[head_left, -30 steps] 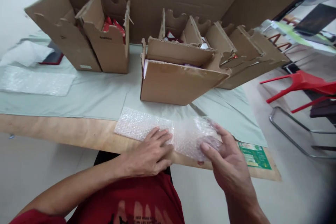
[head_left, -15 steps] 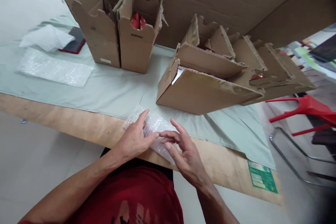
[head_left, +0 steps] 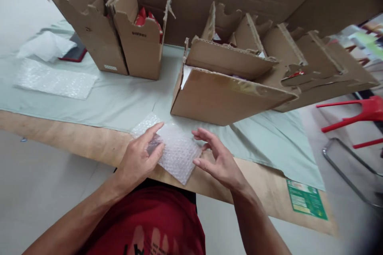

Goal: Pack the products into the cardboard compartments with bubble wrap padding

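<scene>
A sheet of clear bubble wrap [head_left: 179,151] lies at the front edge of the table, one corner hanging over the bare wood. On its left part rests my left hand [head_left: 140,155], thumb and forefinger spread apart. A greyish patch shows through the plastic between those fingers; what it is I cannot make out. My right hand [head_left: 220,161] is beside the wrap's right edge, fingers curved and apart, with nothing seen in it. Whether its fingertips touch the plastic is unclear.
Cut cardboard boxes [head_left: 233,95] stand in front of me to the right, with red packets [head_left: 146,18] in another box at left. More bubble wrap [head_left: 55,79], white foam sheet [head_left: 44,46] and a dark red-edged tablet-like object [head_left: 74,52] lie far left. A red stool [head_left: 365,111] stands right.
My hands have moved apart, the right one going rightward off the bubble wrap, so more of the sheet shows. The view has shifted slightly.
</scene>
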Demonstrator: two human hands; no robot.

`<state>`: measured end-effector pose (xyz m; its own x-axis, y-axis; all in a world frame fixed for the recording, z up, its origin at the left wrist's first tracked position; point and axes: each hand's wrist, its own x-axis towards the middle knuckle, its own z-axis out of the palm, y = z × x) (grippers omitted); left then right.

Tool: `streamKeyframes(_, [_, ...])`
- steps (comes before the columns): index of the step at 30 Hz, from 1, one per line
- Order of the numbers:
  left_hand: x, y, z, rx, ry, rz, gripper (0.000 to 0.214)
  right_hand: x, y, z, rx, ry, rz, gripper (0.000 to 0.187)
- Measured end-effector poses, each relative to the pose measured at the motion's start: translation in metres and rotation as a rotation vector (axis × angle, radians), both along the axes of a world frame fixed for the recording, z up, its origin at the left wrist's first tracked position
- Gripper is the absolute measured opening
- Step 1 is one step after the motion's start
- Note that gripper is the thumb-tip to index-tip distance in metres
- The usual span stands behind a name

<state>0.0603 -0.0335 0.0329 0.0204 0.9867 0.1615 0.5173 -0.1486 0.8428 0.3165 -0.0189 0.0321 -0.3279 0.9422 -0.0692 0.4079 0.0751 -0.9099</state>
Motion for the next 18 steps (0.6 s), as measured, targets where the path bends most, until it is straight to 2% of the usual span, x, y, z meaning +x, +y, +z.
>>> streamKeyframes(4, [-0.008, -0.002, 0.006, 0.059, 0.072, 0.063, 0.043, -0.003, 0.023, 0.000, -0.159, 0.076, 0.149, 0.081])
streamKeyframes(7, [-0.016, 0.003, 0.002, 0.094, 0.142, 0.119, 0.042, -0.005, 0.026, -0.005, -0.187, 0.077, 0.209, 0.077])
streamKeyframes(9, [-0.021, 0.009, -0.004, 0.104, 0.186, 0.147, 0.043, -0.007, 0.024, -0.009, -0.158, 0.036, 0.214, 0.073])
streamKeyframes(13, [-0.027, 0.023, -0.014, 0.134, 0.313, 0.139, 0.044, -0.015, 0.015, -0.015, -0.002, -0.203, 0.100, 0.064])
streamKeyframes(18, [-0.028, 0.045, -0.010, 0.184, 0.433, 0.059, 0.042, -0.023, 0.011, -0.016, 0.115, -0.305, 0.045, 0.052])
